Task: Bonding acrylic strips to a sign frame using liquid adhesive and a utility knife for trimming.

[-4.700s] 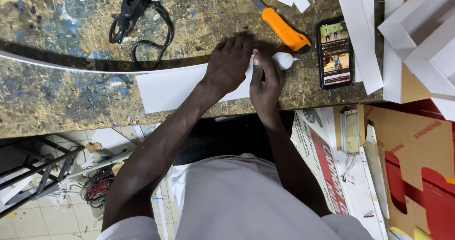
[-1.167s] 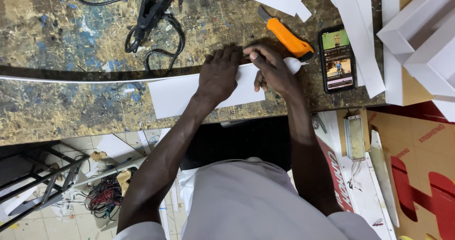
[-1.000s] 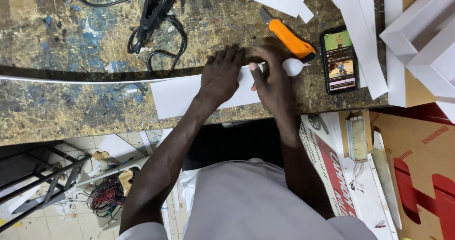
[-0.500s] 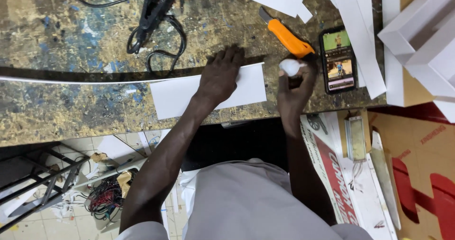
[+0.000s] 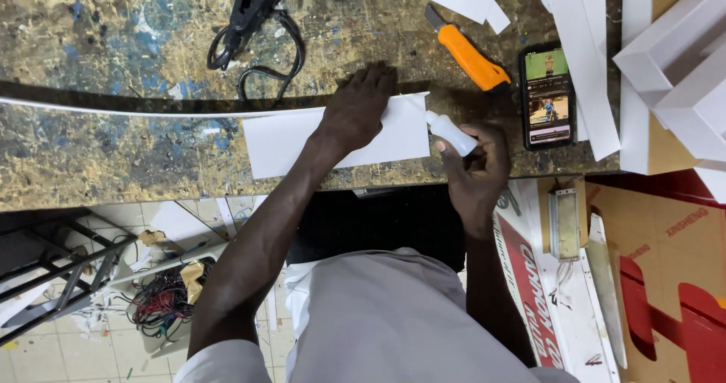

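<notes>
While the person's grey-clad torso fills the near edge of the view, a cardboard sheet (image 5: 665, 277) with red shapes and a small metal box (image 5: 565, 223) are seen to the near right, and a tangle of wires (image 5: 162, 300) lies on the tiled floor to the near left. At the near edge of the paint-spattered worktop (image 5: 98, 148), a small white bottle (image 5: 451, 133) is held in the right hand (image 5: 476, 164), the grip closed around it, its nozzle pointed left toward a white sheet (image 5: 287, 137). The sheet is pinned flat by the left hand (image 5: 355, 111), fingers spread and pressed down on its far edge. Just right of the bottle a phone (image 5: 547, 96) with a lit screen is laid. Farther off, an orange utility knife (image 5: 469, 54), a black tool with its cable (image 5: 253, 20) and white strips (image 5: 582, 58) are found.
</notes>
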